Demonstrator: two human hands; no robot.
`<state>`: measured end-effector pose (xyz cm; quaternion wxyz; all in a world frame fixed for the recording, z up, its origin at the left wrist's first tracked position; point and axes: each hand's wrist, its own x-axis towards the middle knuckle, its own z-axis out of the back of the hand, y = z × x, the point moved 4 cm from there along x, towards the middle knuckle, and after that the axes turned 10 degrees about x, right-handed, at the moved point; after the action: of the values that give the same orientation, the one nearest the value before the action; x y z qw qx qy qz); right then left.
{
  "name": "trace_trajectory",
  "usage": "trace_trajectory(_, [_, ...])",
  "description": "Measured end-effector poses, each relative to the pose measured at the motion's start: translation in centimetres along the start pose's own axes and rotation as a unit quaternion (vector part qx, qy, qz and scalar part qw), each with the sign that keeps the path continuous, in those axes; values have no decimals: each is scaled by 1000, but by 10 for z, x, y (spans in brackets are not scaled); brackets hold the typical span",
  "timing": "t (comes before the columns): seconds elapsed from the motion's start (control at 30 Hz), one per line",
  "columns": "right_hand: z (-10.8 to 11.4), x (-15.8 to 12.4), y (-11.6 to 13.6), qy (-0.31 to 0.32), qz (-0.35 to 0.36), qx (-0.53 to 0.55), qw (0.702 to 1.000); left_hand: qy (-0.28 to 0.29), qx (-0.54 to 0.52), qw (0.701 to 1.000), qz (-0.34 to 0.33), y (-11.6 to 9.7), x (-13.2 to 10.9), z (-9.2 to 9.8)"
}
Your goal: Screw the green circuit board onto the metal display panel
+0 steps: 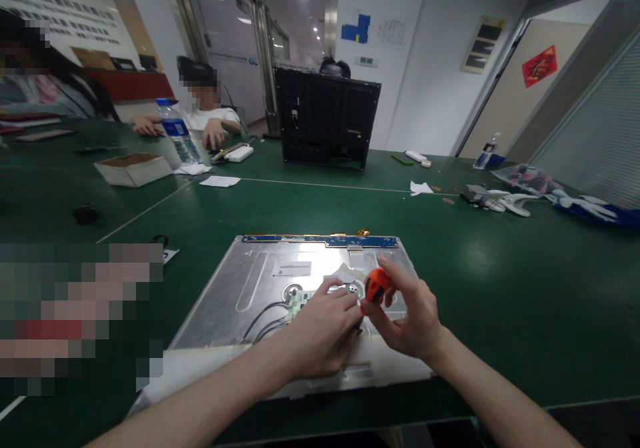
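Observation:
A flat metal display panel (pixel 220 308) lies on the green table in front of me, with a narrow blue circuit strip (pixel 300 241) along its far edge. My right hand (pixel 413 311) grips a screwdriver (pixel 376 287) by its orange and black handle, above the panel's right half. Close beside it, my left hand (pixel 330 325) rests over a small green circuit board (pixel 299 299), fingers curled inward; what they pinch is hidden. Black cables (pixel 263 318) run from the board toward the left. The screwdriver's tip is hidden.
A black monitor back (pixel 327 118) stands across the table. An open box (pixel 133 169) and a water bottle (pixel 177 131) are at left. Gloves (pixel 505 203) and a plastic bag (pixel 530 178) lie at right. Other people sit at the far and left sides.

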<state>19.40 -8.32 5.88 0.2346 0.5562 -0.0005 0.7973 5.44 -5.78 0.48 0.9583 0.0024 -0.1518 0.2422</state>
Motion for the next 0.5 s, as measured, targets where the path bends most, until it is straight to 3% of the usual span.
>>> trace_trajectory(0.27, [0, 1, -2, -1, -2, 45, 999, -3, 1, 1000, 1, 1, -1, -2])
trace_trajectory(0.5, [3, 0, -5, -25, -25, 14, 999, -3, 0, 1000, -1, 1, -1, -2])
